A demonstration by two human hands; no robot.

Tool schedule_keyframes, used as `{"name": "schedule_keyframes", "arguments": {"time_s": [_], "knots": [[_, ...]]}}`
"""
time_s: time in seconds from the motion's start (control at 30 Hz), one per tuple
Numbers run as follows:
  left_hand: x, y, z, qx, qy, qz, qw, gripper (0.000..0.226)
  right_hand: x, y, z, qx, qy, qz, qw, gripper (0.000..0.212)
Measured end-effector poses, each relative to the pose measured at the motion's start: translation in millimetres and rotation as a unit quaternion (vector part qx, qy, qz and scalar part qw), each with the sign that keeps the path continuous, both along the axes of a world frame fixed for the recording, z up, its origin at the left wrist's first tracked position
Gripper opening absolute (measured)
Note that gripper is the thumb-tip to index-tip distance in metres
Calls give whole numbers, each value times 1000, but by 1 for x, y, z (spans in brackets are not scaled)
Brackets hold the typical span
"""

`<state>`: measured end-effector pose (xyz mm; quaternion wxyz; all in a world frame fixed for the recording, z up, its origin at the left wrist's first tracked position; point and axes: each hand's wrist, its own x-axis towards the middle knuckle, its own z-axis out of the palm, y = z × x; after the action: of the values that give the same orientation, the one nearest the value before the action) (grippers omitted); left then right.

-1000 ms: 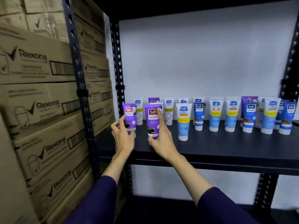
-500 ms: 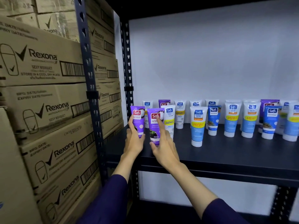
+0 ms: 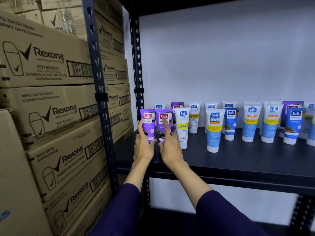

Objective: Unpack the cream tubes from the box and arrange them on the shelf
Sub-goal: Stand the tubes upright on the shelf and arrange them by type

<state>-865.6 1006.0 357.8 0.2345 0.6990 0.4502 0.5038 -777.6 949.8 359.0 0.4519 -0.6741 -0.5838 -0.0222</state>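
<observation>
Two purple Safi cream tubes stand upright side by side at the left end of the dark shelf [image 3: 238,160]. My left hand [image 3: 144,149] is wrapped around the lower part of the left purple tube [image 3: 147,122]. My right hand [image 3: 170,149] holds the right purple tube [image 3: 162,129], with the index finger stretched up its front to the logo. Right beside it stands a white Vitamin C tube [image 3: 183,128]. A blue tube [image 3: 214,133] stands further right. Several more blue, white and purple tubes [image 3: 250,125] stand in rows toward the back wall.
Stacked Rexona cardboard boxes [image 3: 51,68] fill the rack on the left, behind a dark perforated upright [image 3: 98,79]. A second upright [image 3: 138,65] marks the shelf's left corner. The shelf's front strip [image 3: 247,171] is bare. A white wall backs the shelf.
Both purple tubes have moved back and closer together and now stand next to the white tube. My hands followed them inward, and the view shifted closer.
</observation>
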Motion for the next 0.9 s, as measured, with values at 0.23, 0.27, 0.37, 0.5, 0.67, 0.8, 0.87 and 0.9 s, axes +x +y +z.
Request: {"name": "schedule_keyframes", "arguments": {"time_s": [0.23,0.27,0.37,0.5,0.67,0.8,0.87,0.9], "knots": [[-2,-2,0,-4,-6,-7,1000,90,1,2,-1,-8,1,-23,1000,89],[-2,-3,0,-4,-7,-9,1000,90,1,2,-1,-6,6,-22,1000,90],[-2,-3,0,-5,-7,-9,1000,89,2,2,0,-7,14,-30,999,89],[-3,-3,-1,2,-9,-14,1000,90,2,1,-1,-6,13,-47,999,87],[-5,-2,-1,6,-9,-19,1000,90,2,3,-2,-2,14,-53,998,88],[-4,-3,-1,9,-7,-17,1000,90,3,4,-3,-8,22,-77,997,88],[-4,-2,-1,9,-6,-17,1000,90,4,4,-3,-6,30,-88,996,88],[-4,-2,-2,7,-5,-18,1000,90,4,4,-3,-3,34,-91,995,88]]}}
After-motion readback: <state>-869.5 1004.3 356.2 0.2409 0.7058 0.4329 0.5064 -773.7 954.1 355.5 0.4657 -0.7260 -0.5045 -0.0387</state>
